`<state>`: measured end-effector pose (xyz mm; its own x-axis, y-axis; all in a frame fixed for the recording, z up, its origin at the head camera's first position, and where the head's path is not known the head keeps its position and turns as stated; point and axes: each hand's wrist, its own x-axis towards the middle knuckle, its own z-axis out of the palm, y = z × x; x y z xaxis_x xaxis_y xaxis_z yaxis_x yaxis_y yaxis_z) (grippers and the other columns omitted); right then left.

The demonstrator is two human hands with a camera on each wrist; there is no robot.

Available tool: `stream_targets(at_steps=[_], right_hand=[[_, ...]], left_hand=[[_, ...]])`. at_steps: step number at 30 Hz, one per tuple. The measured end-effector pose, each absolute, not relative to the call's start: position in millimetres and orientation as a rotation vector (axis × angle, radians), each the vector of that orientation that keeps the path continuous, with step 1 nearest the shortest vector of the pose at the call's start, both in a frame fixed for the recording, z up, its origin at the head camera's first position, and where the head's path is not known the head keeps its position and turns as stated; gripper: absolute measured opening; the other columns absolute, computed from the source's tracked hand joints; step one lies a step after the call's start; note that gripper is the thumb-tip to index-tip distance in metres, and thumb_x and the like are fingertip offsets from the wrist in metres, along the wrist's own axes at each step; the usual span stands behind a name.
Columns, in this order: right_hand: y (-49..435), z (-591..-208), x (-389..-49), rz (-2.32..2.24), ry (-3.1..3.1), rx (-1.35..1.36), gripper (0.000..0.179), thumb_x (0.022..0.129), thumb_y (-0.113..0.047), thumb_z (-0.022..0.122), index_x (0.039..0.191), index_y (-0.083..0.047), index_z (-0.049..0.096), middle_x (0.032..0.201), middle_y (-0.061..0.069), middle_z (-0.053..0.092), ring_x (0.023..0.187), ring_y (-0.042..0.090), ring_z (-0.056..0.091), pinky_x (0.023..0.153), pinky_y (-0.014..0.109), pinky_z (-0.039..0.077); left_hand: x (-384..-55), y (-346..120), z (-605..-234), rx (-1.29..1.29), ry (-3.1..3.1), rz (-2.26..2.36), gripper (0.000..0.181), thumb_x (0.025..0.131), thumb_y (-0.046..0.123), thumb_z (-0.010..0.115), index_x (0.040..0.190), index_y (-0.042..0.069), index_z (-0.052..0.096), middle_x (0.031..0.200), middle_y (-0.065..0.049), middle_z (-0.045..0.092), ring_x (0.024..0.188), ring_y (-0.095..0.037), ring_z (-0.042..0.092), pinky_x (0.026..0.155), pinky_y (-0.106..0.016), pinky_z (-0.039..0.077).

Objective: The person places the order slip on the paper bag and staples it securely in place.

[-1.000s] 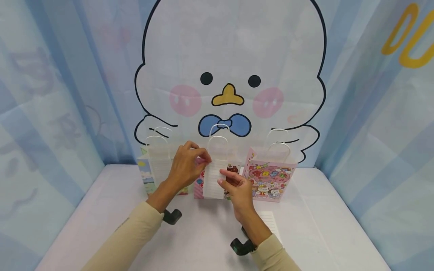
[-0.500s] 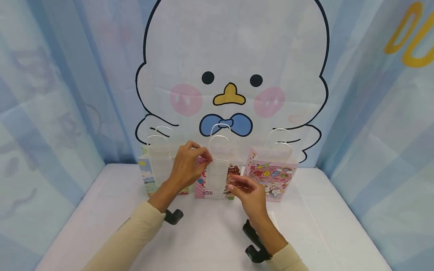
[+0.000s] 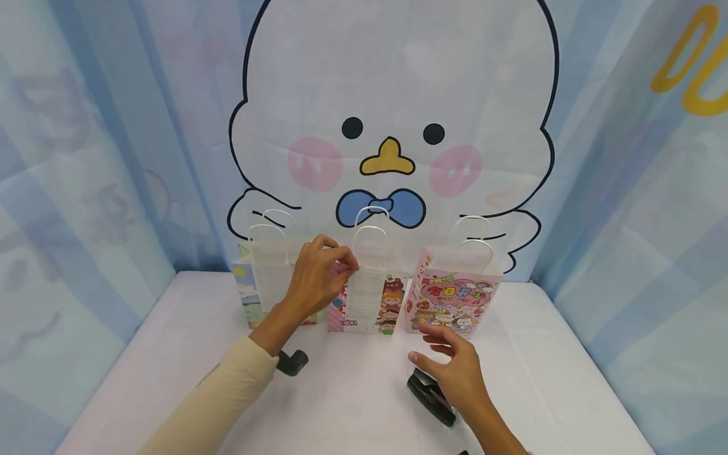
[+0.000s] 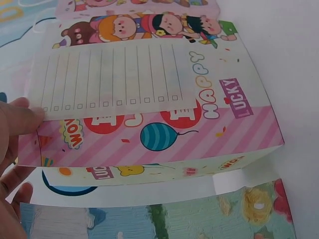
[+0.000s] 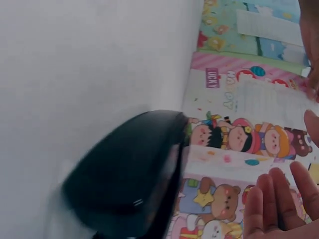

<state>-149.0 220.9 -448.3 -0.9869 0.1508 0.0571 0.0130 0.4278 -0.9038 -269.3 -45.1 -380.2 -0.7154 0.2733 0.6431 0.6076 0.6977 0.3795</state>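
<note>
My left hand (image 3: 321, 272) pinches the top corner of a lined checklist sheet (image 3: 365, 292) and the rim of the middle paper gift bag (image 3: 392, 300). The sheet lies flat over the bag's front in the left wrist view, its row of small check boxes beside a teal balloon print. Over the table at the right hovers my right hand (image 3: 455, 366), fingers spread and holding nothing. Just below it a black stapler (image 3: 430, 397) lies on the table; in the right wrist view it looms large and blurred.
A landscape-print gift bag (image 3: 248, 294) with a similar lined sheet (image 3: 272, 284) stands at the left, partly behind my left forearm. To the right stands a pink gift bag (image 3: 455, 297). Behind all three hangs a curtain (image 3: 392, 69) with a cartoon bird.
My right hand has moved away from the checklist sheet, rightward and toward me, down to the stapler. The left hand keeps its pinch at the middle bag's rim.
</note>
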Motion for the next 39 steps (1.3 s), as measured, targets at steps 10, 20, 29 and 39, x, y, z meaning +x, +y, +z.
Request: stream_targets(at_steps=[10, 20, 29, 39], right_hand=[[236.0, -470.5, -129.4, 1.376, -2.753, -0.182, 0.067, 0.075, -0.023, 0.098, 0.135, -0.021, 0.069, 0.138, -0.004, 0.071, 0.121, 0.019, 0.067, 0.106, 0.045, 0.056], [244.4, -484.6, -123.3, 1.218, -2.917, -0.181, 0.075, 0.066, -0.027, 0.102, 0.134, -0.02, 0.07, 0.124, 0.0, 0.072, 0.109, 0.016, 0.065, 0.098, 0.043, 0.057], [246.9, -491.2, -127.0, 1.015, -3.031, -0.072, 0.08, 0.059, -0.033, 0.104, 0.131, -0.021, 0.072, 0.115, 0.001, 0.068, 0.105, 0.017, 0.062, 0.095, 0.044, 0.052], [247.5, -490.4, -130.6, 0.839, -3.103, -0.014, 0.072, 0.059, -0.033, 0.104, 0.12, -0.013, 0.073, 0.102, 0.001, 0.061, 0.089, 0.014, 0.052, 0.084, 0.036, 0.045]], left_hand=[[-269.4, -45.0, -377.9, -0.677, -2.352, -0.782, 0.004, 0.092, 0.018, 0.084, 0.094, 0.015, 0.081, 0.095, -0.004, 0.079, 0.107, -0.025, 0.06, 0.095, -0.045, 0.049], [-269.6, -44.9, -379.3, -0.668, -2.348, -0.791, 0.005, 0.092, 0.018, 0.083, 0.094, 0.015, 0.082, 0.097, -0.004, 0.08, 0.108, -0.024, 0.06, 0.095, -0.045, 0.049], [-270.4, -44.0, -380.3, -0.677, -2.345, -0.784, 0.005, 0.091, 0.017, 0.084, 0.094, 0.014, 0.081, 0.095, -0.004, 0.079, 0.107, -0.025, 0.059, 0.094, -0.045, 0.048], [-270.9, -44.2, -381.2, -0.674, -2.349, -0.793, 0.005, 0.091, 0.016, 0.084, 0.095, 0.014, 0.081, 0.096, -0.004, 0.08, 0.107, -0.024, 0.059, 0.094, -0.045, 0.047]])
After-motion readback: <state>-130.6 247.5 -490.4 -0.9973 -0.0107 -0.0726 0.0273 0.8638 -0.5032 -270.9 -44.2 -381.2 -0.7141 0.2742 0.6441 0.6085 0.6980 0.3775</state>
